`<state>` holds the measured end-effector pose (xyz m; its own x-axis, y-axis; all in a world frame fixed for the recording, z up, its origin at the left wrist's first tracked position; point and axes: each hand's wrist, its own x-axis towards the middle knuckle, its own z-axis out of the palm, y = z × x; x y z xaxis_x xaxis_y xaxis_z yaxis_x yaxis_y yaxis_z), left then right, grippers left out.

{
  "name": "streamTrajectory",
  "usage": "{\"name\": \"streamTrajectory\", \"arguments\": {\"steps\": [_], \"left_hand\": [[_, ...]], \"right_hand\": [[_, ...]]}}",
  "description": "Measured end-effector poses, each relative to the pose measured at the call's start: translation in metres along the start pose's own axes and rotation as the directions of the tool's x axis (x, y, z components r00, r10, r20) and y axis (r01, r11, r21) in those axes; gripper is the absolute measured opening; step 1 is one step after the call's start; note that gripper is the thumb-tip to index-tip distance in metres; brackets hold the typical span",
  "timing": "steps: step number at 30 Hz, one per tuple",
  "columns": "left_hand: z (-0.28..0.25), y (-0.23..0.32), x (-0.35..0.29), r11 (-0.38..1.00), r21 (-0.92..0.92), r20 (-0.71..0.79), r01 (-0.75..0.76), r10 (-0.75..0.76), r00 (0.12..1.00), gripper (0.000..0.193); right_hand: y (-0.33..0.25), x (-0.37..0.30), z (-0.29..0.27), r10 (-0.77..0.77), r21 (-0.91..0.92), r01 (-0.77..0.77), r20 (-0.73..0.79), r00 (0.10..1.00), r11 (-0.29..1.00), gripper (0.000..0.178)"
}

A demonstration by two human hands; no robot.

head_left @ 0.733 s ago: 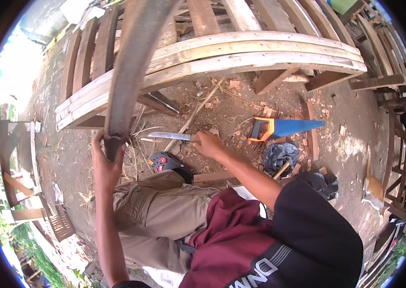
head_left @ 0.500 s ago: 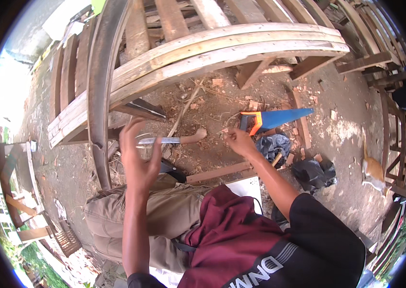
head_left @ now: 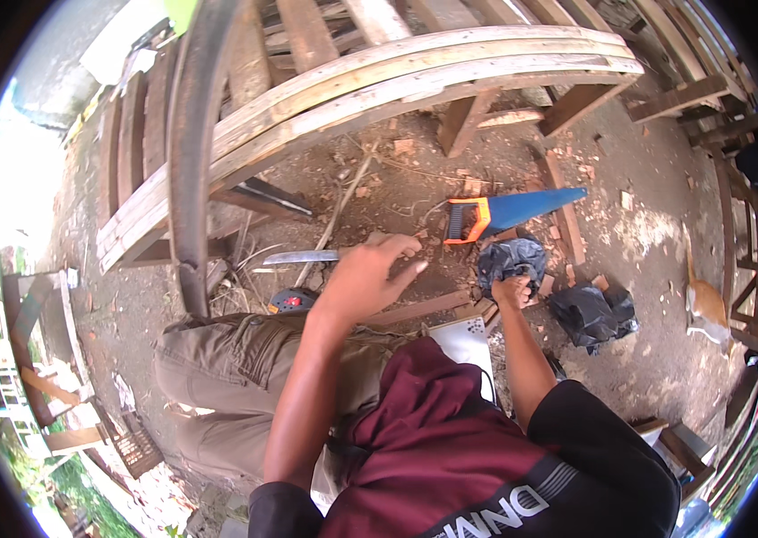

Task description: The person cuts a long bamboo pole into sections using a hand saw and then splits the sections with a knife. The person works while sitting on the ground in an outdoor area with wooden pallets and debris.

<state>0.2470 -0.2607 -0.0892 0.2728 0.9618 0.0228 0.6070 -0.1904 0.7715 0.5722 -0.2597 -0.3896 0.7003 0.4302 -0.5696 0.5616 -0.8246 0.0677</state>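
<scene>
My left hand (head_left: 364,280) is raised above the ground in front of my knees, fingers apart and nothing in its grasp. Beneath it lies a knife (head_left: 300,256), its blade pointing left and its handle mostly covered by the hand. At the near edge of a crumpled black plastic bag (head_left: 512,256), my right hand (head_left: 512,290) has its fingers curled on the plastic. What is inside the bag I cannot make out. Just beyond the bag rests a handsaw (head_left: 522,210) with a blue blade and an orange and black handle.
A slatted wooden bench frame (head_left: 415,76) spans the far side, with a dark upright beam (head_left: 189,179) at left. Another black bag (head_left: 594,314) lies right of my hand. A cat (head_left: 707,309) is farther right. Wood chips and a short plank (head_left: 419,308) lie on the dirt.
My left hand has come down and moved right, over the knife handle. The right hand has moved right and nearer, from beside the saw handle to the black bag.
</scene>
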Motion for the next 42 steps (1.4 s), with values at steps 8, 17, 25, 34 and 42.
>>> {"name": "streamTrajectory", "arguments": {"steps": [8,17,25,34,42], "left_hand": [[-0.081,-0.022,-0.044,0.892,-0.294,-0.430,0.344,-0.445,0.786,0.028],[-0.108,-0.010,-0.085,0.904,-0.241,-0.530,0.354,-0.428,0.732,0.021],[-0.171,-0.024,-0.136,0.815,0.260,-0.697,0.517,-0.212,0.685,0.047],[-0.140,-0.081,-0.181,0.555,0.283,-0.673,0.782,-0.466,0.574,0.103],[-0.139,-0.103,-0.176,0.489,0.230,-0.701,0.841,-0.516,0.492,0.089]], "right_hand": [[0.018,0.055,0.038,0.000,0.199,0.012,-0.058,0.998,0.980,0.063],[-0.016,-0.073,-0.042,-0.739,0.203,0.928,-0.562,0.372,0.312,0.054],[-0.148,-0.182,0.038,-0.978,0.270,0.958,0.153,-0.142,-0.097,0.051],[-0.164,-0.215,0.112,-0.771,0.002,0.831,0.372,-0.517,-0.557,0.047],[-0.191,-0.186,0.133,-0.911,-0.284,0.883,0.293,-0.291,-0.374,0.048]]}}
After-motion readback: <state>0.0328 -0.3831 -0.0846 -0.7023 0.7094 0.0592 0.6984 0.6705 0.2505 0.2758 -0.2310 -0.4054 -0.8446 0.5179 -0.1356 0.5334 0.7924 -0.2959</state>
